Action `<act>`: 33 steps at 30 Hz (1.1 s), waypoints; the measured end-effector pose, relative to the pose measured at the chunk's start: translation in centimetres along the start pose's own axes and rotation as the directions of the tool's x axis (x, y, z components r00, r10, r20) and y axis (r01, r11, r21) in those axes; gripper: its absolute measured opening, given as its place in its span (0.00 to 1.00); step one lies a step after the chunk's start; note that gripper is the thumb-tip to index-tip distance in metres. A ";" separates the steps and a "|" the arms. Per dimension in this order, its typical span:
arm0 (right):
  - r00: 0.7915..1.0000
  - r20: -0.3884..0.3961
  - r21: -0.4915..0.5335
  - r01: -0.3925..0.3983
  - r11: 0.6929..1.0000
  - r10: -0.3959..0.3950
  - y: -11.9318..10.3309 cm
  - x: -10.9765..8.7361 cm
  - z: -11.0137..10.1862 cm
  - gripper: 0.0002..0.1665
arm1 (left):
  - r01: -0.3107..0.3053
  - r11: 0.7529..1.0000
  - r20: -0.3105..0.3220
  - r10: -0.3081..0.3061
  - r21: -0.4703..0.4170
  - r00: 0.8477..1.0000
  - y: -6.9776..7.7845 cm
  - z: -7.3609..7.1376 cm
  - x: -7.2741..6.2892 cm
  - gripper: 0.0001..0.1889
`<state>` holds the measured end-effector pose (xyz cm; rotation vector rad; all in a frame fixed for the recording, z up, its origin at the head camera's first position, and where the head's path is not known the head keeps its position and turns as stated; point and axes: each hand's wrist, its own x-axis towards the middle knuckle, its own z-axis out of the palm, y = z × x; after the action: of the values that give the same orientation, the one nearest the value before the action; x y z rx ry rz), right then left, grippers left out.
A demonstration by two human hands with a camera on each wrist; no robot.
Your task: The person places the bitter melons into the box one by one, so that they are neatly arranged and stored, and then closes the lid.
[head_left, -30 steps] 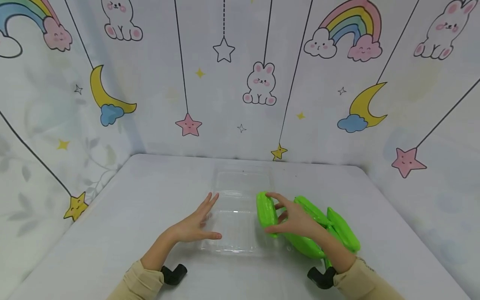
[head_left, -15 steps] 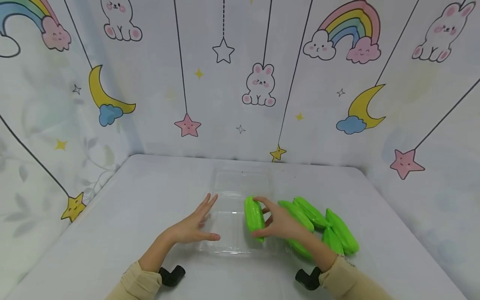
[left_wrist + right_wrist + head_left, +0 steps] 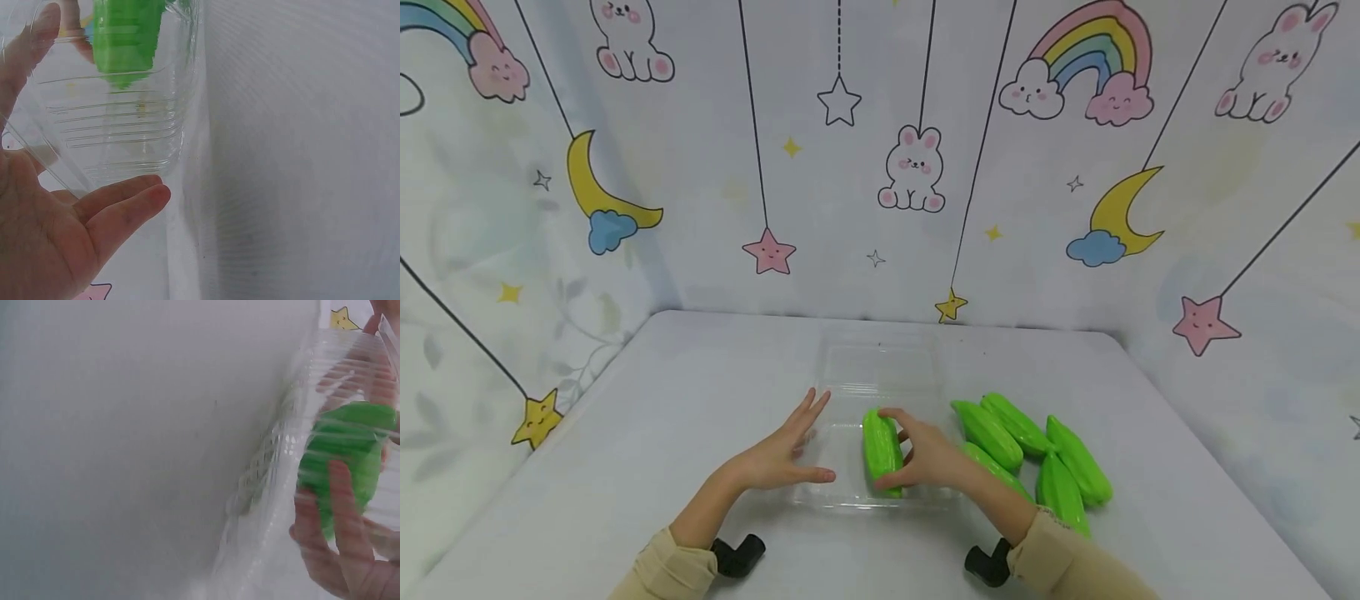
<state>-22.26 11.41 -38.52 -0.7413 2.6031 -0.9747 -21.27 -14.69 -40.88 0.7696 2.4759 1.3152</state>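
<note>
A shiny bright green oblong packet (image 3: 878, 454) is pinched lengthwise between the thumb and fingers of my right hand (image 3: 928, 457). It is over the base of a clear plastic clamshell box (image 3: 872, 506), whose lid (image 3: 880, 360) lies folded back. At the box's left side my left hand (image 3: 775, 460) has its fingers spread and thumb out, holding nothing. In the left wrist view, that hand (image 3: 56, 225) has its fingertips right at the clear wall. Through the plastic, the right wrist view shows the green packet (image 3: 347, 447) among the right fingers (image 3: 344, 500).
Several more green packets (image 3: 1078, 462) lie in a loose group right of the box, one partly hidden behind the right forearm. Black wrist mounts (image 3: 739, 556) are on both arms. A cartoon-printed curtain (image 3: 850, 283) borders the back of the white table (image 3: 700, 367).
My right hand has carried the green packet leftward from the box's right edge to over its middle. The left hand holds the same pose.
</note>
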 end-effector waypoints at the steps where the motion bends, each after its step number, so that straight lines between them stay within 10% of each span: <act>1: 1.000 0.006 0.009 -0.001 1.000 0.001 -0.1 0.1 0.2 0.54 | -0.001 1.000 0.004 0.001 -0.002 1.000 0.0 0.0 0.0 0.55; 33: 1.000 0.008 0.001 -0.028 1.000 0.028 -1.9 3.2 3.6 0.55 | -0.035 0.999 0.047 0.037 -0.040 0.998 0.1 -0.2 0.1 0.57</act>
<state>-22.71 6.52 -40.12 -0.7056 2.5984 -0.9634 -21.38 -14.74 -40.67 0.8303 2.4028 1.3372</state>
